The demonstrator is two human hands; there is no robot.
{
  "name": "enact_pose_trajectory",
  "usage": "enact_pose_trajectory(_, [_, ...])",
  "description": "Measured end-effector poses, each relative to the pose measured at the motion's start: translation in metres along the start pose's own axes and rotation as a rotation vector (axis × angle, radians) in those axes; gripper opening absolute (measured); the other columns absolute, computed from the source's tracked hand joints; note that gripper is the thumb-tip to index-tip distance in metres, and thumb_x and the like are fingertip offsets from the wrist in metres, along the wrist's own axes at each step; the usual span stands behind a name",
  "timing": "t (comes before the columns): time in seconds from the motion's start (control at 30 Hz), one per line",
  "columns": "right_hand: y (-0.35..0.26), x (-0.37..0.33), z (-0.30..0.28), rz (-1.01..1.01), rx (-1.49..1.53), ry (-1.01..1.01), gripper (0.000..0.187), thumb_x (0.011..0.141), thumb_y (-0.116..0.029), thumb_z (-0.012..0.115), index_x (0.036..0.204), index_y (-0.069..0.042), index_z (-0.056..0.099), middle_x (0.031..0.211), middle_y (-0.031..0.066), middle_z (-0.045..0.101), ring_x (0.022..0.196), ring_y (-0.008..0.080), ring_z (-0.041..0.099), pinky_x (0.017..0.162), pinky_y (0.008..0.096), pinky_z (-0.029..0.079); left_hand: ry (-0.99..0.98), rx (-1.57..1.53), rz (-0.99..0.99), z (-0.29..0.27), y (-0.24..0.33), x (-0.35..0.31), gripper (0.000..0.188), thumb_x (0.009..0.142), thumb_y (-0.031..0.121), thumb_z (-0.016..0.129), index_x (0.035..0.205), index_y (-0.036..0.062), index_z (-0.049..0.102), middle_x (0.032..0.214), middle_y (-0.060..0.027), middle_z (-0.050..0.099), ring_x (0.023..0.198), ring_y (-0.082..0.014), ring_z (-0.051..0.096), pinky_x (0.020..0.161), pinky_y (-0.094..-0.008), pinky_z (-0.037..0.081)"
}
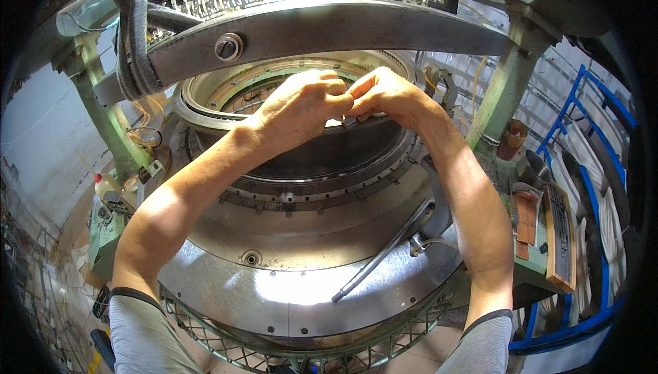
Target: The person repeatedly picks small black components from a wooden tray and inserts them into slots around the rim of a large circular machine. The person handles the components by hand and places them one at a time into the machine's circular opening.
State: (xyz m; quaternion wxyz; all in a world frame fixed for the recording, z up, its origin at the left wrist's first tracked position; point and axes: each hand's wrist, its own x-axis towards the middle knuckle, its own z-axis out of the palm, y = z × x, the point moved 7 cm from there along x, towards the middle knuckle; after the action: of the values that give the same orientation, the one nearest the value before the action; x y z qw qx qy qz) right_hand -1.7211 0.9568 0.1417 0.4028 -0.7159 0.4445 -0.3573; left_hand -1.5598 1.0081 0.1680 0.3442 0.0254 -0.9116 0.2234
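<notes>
My left hand [305, 103] and my right hand [389, 96] meet above the near rim of a round metal cylinder [301, 151], part of a large circular knitting machine. The fingers of both hands are curled and pinched close together. Whatever lies between the fingertips is too small and too covered to name. A ring [195, 119] tops the cylinder, and its opening shows a green inner band. Below my hands spreads a wide, shiny metal bed plate [274, 292]. Resting on it at the right is a slim metal rod [384, 250].
A curved steel beam [329, 28] crosses above my hands, with grey cloth strips [135, 48] looped round its left end. Green posts [497, 93] stand either side. At right are a wooden case [561, 237] and a blue rack [589, 189]; a red-capped bottle [105, 185] stands left.
</notes>
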Motion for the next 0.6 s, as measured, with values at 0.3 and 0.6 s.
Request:
enact_pose_trajectory(0.3, [-0.0012,-0.0016,0.0014,0.019,-0.037,0.028,0.023,0.082,-0.013,0.086,0.102,-0.002,0.084,0.091,0.0085,0.080,0.081,0.0167,0.071,0.074,0.0310,0.057,-0.037,-0.060,-0.097,0.0017,-0.0040,0.0013,0.017,0.078,-0.004,0.075,0.089,0.0055,0.065,0.086,-0.0086,0.061,0.081,-0.0306,0.067,0.073,-0.0412,0.056])
enact_pose_trajectory(0.6, [0.0001,-0.0015,0.0007,0.022,0.023,0.054,0.018,0.081,-0.011,0.087,0.097,-0.003,0.084,0.086,0.0064,0.078,0.077,0.0159,0.069,0.071,0.0304,0.055,-0.006,-0.095,-0.118,0.0013,-0.0030,0.0035,0.014,0.080,-0.002,0.075,0.085,0.0039,0.064,0.084,-0.0100,0.061,0.082,-0.0306,0.068,0.074,-0.0415,0.055])
